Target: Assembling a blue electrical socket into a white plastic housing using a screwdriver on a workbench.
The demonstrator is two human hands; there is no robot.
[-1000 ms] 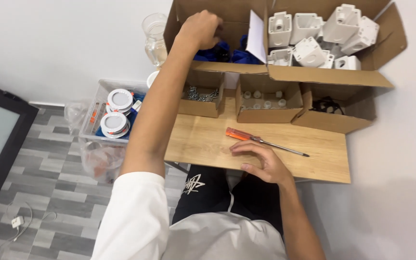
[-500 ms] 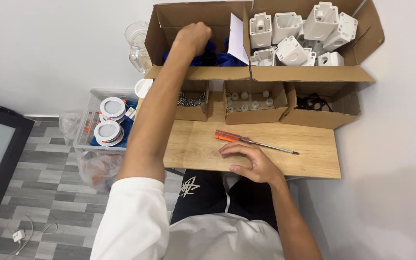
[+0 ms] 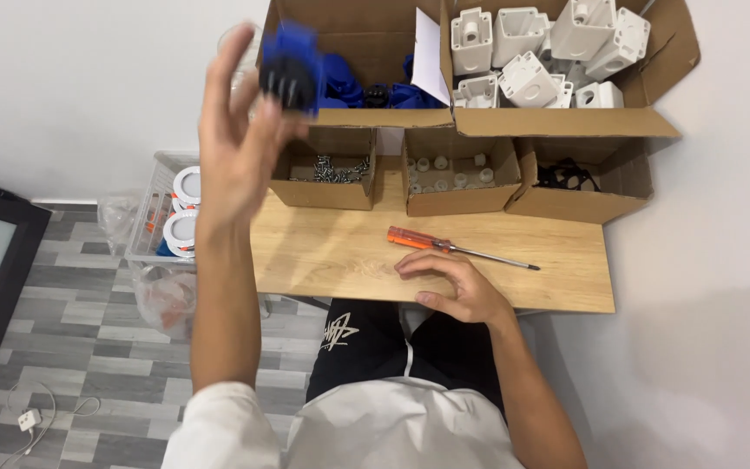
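Observation:
My left hand [image 3: 240, 143] is raised above the table's left end, blurred by motion, and grips a blue and black part [image 3: 291, 69] at its fingertips. Behind it stands a large cardboard box [image 3: 366, 117] with more blue parts [image 3: 392, 91] inside. My right hand [image 3: 453, 287] rests on the wooden table [image 3: 323, 256] near its front edge, fingers curled, holding nothing. An orange-handled screwdriver [image 3: 444, 246] lies just beyond that hand.
White plastic housings [image 3: 536, 56] fill the big box's right half. Three small boxes hold screws [image 3: 332, 169], small white pieces [image 3: 449, 165] and black parts [image 3: 566, 178]. A clear bin with round white fittings [image 3: 182, 213] sits left of the table on the floor.
My left hand has come out of the large box toward me with a blue and black part in it. My right hand has stayed on the table.

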